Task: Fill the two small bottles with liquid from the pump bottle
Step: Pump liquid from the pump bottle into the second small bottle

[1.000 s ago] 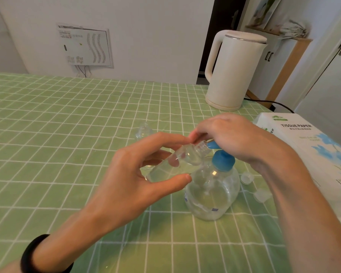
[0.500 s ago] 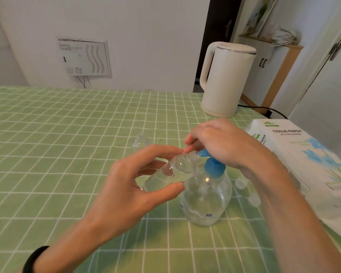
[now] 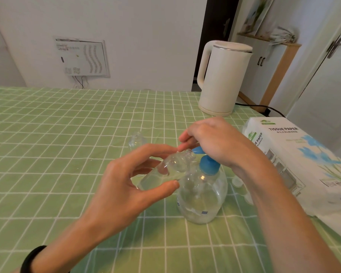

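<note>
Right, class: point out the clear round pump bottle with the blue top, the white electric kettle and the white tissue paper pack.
Pump bottle (image 3: 202, 201), head view, clear belly.
Kettle (image 3: 223, 79), head view, side wall.
Tissue pack (image 3: 283, 138), head view, top face.

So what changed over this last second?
Little. The view shifted, nothing was taken up or let go. The left hand keeps its grip on the tilted small bottle, mouth at the blue spout; the right hand stays on the pump bottle. The second small bottle stays put behind.
</note>
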Demonstrator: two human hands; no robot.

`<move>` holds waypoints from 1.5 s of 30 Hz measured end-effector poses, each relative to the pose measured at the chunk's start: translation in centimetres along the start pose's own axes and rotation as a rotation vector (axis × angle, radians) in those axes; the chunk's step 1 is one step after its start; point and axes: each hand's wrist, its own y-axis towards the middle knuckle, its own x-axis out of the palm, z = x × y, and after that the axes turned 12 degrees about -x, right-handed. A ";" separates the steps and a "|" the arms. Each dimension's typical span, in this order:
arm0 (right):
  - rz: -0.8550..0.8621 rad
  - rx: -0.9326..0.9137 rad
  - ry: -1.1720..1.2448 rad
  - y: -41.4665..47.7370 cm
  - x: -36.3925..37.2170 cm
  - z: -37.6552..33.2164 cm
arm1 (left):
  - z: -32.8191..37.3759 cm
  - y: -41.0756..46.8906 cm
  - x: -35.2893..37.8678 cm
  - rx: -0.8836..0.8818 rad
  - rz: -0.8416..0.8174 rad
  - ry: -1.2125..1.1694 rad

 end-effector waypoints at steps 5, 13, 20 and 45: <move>-0.006 0.005 -0.024 0.2 0.0 0.1 | 0.0 0.1 0.0 0.005 0.003 -0.006; -0.042 0.046 -0.083 0.0 0.4 0.1 | 0.1 0.0 0.0 -0.007 0.013 0.012; -0.014 -0.004 -0.101 -0.2 0.1 0.0 | 0.2 -0.1 0.1 -0.007 0.007 -0.004; -0.050 -0.021 0.056 -0.2 0.0 0.0 | 0.5 -0.1 0.3 0.013 -0.002 -0.029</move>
